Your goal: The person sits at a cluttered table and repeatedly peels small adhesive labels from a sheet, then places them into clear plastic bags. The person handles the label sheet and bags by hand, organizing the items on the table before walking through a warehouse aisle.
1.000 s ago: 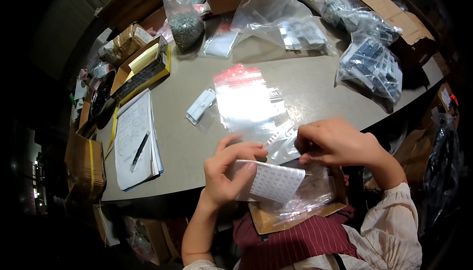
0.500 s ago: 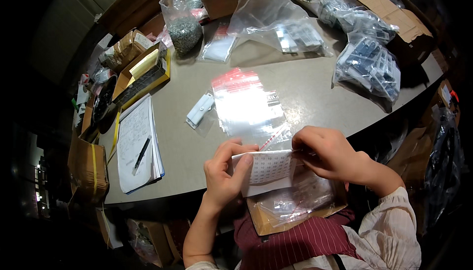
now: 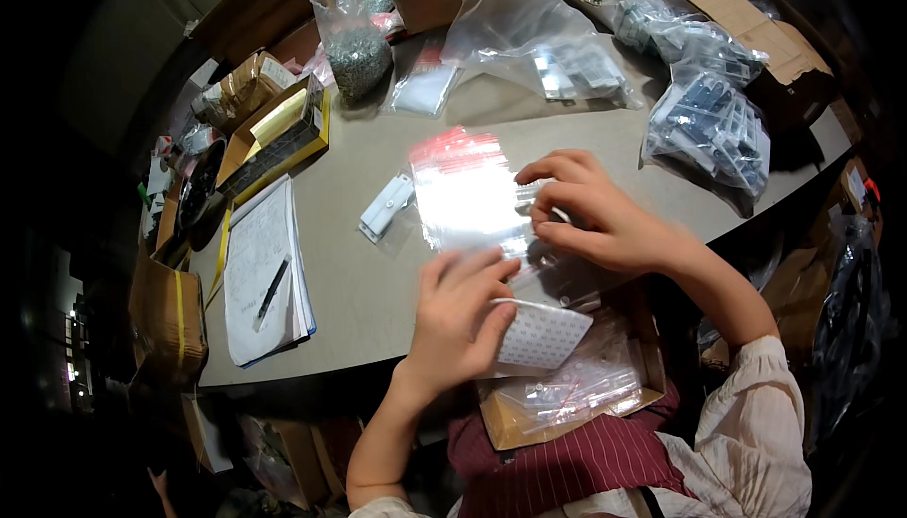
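My left hand (image 3: 458,320) is slightly blurred, its thumb over the corner of a folded white sheet of small printed labels (image 3: 543,337). Its fingertips reach to the lower edge of a fanned stack of clear zip bags (image 3: 463,187) with red-striped tops. Over the right side of that stack, my right hand (image 3: 595,220) has its thumb and index finger curled close together; whatever lies between them is too small to tell. Below the sheet, a shallow cardboard box (image 3: 505,424) on my lap holds filled clear bags (image 3: 590,386). Left of the stack lies a bagged white plastic part (image 3: 385,206).
A notepad (image 3: 255,277) with a black pen (image 3: 274,287) lies at the left, near an open carton (image 3: 274,145). Along the back stand a bag of small metal pieces (image 3: 357,60) and a large clear bag (image 3: 510,32). Bagged dark parts (image 3: 709,131) sit at the right.
My right hand has left the label sheet and moved up and away over the bag stack. The sheet has tilted and shifted slightly right, and my left fingers have stretched toward the bags.
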Motion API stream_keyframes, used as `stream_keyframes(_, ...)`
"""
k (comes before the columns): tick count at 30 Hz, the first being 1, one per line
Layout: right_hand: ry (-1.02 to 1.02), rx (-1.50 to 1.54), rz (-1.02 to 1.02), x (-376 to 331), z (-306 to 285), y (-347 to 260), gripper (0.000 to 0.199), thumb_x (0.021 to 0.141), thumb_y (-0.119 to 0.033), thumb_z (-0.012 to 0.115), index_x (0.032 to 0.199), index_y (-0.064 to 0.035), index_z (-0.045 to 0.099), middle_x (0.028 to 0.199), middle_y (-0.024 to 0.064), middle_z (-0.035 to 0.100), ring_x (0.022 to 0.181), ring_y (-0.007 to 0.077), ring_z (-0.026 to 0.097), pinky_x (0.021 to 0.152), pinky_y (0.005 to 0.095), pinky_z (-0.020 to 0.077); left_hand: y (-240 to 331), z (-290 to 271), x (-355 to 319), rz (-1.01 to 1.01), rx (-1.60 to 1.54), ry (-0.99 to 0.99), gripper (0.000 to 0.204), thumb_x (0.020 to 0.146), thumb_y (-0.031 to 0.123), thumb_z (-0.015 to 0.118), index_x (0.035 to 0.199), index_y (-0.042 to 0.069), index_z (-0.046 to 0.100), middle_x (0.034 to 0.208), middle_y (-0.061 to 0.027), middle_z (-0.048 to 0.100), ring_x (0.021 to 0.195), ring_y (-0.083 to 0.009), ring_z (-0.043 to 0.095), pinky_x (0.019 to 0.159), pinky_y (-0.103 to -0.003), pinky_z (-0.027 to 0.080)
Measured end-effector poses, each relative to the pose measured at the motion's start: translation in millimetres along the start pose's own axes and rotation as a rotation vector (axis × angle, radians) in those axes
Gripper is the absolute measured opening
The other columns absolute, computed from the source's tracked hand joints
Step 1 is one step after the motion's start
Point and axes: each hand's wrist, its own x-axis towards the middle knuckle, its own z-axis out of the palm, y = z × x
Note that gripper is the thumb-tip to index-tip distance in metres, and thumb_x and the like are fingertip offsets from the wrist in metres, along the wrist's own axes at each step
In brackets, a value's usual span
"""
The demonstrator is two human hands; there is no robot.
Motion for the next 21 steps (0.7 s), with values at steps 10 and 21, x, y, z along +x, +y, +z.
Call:
stream_keyframes(10,-0.025,-0.247,0.143,15,5,38,0.040,0.084,-0.028,0.084,0.110,-0.0063,0.062,0.130,0.0147,0.059,0.133,0.0420,0.045,0.115,0.0506,0.0382,-4,-6,-10,-0.002,-0.246,0.049,0.011,0.089,0.009,0.073,0.098,0.003,0.073,0.116,-0.0117,0.080,0.116,-0.0272,0.074,0.118,-0.053,0.035)
stream_keyframes(21,-0.582,0.027,0.076,-38,-45,-19,0.039,0.089,-0.029,0.082,0.120,-0.0105,0.070,0.121,0.0084,0.064,0.119,0.0309,0.053,0.106,0.0421,0.0418,-10,-9,-21,-0.191,-0.748,0.206,0.010,0.093,0.006,0.066,0.096,-0.003,0.070,0.110,-0.0183,0.078,0.101,-0.0231,0.072,0.102,-0.041,0.050)
